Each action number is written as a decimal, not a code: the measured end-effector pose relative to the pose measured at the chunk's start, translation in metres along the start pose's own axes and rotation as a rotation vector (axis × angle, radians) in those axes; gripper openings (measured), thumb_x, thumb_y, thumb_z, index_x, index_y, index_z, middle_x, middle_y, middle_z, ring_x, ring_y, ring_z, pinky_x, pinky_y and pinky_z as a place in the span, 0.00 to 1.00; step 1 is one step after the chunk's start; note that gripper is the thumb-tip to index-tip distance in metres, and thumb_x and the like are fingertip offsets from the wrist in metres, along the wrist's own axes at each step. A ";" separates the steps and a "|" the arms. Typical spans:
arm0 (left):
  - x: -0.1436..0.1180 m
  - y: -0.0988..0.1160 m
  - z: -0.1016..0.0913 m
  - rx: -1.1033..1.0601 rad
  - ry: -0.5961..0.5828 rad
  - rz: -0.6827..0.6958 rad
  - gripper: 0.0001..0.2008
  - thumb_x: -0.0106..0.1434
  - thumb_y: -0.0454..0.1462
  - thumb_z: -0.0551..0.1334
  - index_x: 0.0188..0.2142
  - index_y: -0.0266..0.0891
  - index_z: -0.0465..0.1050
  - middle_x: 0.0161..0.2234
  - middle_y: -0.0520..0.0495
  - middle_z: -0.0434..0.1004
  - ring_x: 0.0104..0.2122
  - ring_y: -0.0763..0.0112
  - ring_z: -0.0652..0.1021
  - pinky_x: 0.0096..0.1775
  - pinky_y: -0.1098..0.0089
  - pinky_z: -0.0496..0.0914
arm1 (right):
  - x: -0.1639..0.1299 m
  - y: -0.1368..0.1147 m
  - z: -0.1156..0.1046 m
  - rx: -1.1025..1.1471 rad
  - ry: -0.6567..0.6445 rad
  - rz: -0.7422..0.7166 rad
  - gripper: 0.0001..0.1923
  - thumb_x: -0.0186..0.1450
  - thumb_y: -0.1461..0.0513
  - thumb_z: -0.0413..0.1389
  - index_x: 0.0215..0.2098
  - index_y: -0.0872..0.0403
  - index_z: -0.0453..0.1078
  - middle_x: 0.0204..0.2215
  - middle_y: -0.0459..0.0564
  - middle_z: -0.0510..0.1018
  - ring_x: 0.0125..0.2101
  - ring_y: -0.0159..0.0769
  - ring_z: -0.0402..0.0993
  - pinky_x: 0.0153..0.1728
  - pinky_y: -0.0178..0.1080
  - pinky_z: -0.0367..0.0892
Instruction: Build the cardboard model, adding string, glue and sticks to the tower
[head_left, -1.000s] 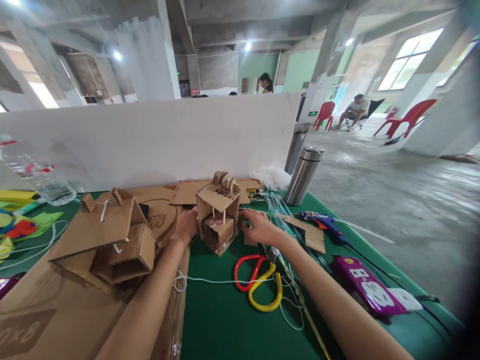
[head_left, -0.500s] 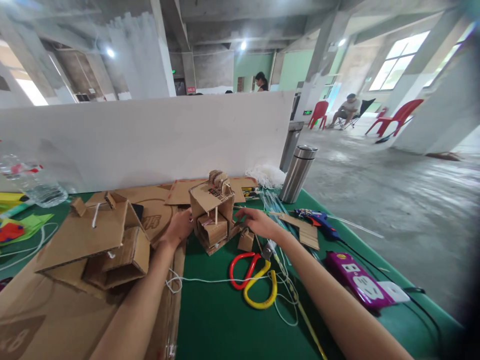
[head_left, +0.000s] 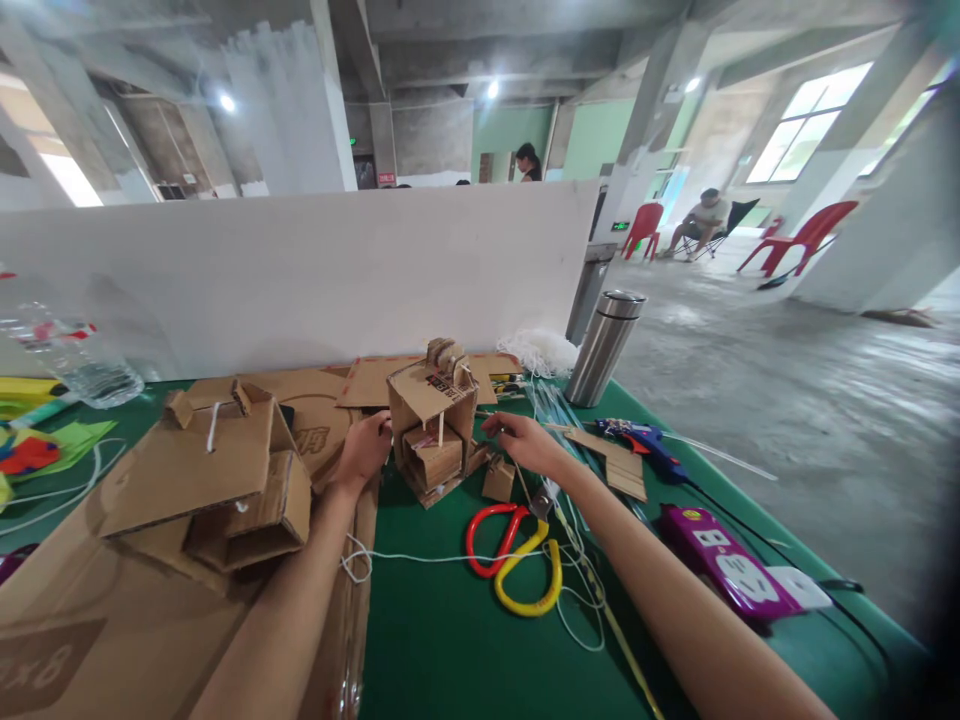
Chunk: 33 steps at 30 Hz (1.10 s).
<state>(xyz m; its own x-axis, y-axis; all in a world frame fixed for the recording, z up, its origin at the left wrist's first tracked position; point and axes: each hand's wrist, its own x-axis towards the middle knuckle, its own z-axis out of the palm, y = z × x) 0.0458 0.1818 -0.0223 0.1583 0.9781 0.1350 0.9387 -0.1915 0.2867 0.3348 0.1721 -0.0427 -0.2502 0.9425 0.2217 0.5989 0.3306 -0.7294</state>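
Note:
A small cardboard model (head_left: 433, 425), like a box house with a rolled cardboard piece on its roof and a thin stick at the front, stands upright on the green cloth. At its left side is my left hand (head_left: 365, 450), fingers curled in, their tips partly hidden against the edge. My right hand (head_left: 521, 440) is at the model's right side with bent fingers drawn together; what they pinch is too small to make out. Below that hand lie a little cardboard piece (head_left: 498, 478) and scissors (head_left: 529, 570) with red and yellow handles.
A larger cardboard model (head_left: 217, 470) stands on flat cardboard (head_left: 56, 610) at left. White string (head_left: 435, 557) crosses the green tablecloth (head_left: 442, 650). At right are a glue gun (head_left: 641, 445), a purple power strip (head_left: 727, 565) and a steel flask (head_left: 606, 350). A white panel (head_left: 300, 280) rises behind.
The view has turned slightly left, so things appear a little further right. Both hands stay beside the small cardboard model, with hardly any visible movement.

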 end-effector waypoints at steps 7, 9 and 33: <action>-0.003 -0.001 0.000 0.073 -0.068 0.084 0.13 0.68 0.40 0.62 0.50 0.38 0.71 0.50 0.43 0.74 0.47 0.60 0.77 0.47 0.56 0.74 | -0.001 0.000 0.000 -0.011 -0.013 -0.009 0.16 0.56 0.70 0.50 0.39 0.55 0.75 0.33 0.49 0.82 0.31 0.36 0.75 0.32 0.35 0.67; -0.004 -0.002 0.000 0.099 -0.096 0.102 0.14 0.68 0.40 0.62 0.51 0.38 0.71 0.51 0.43 0.74 0.47 0.60 0.77 0.47 0.55 0.74 | -0.001 0.002 0.000 -0.014 -0.013 -0.007 0.17 0.56 0.69 0.50 0.40 0.54 0.75 0.32 0.48 0.82 0.30 0.35 0.75 0.31 0.34 0.67; -0.008 -0.009 -0.002 0.190 -0.141 0.216 0.14 0.68 0.40 0.61 0.51 0.38 0.71 0.52 0.42 0.73 0.49 0.59 0.76 0.50 0.53 0.72 | -0.020 -0.050 0.014 -0.241 -0.104 -0.110 0.32 0.57 0.50 0.64 0.54 0.54 0.66 0.53 0.60 0.74 0.55 0.56 0.65 0.55 0.55 0.54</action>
<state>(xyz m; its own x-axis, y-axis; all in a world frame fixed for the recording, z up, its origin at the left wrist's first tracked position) 0.0358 0.1758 -0.0244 0.3884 0.9208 0.0367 0.9172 -0.3901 0.0816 0.2998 0.1363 -0.0197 -0.3927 0.8943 0.2143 0.7241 0.4444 -0.5274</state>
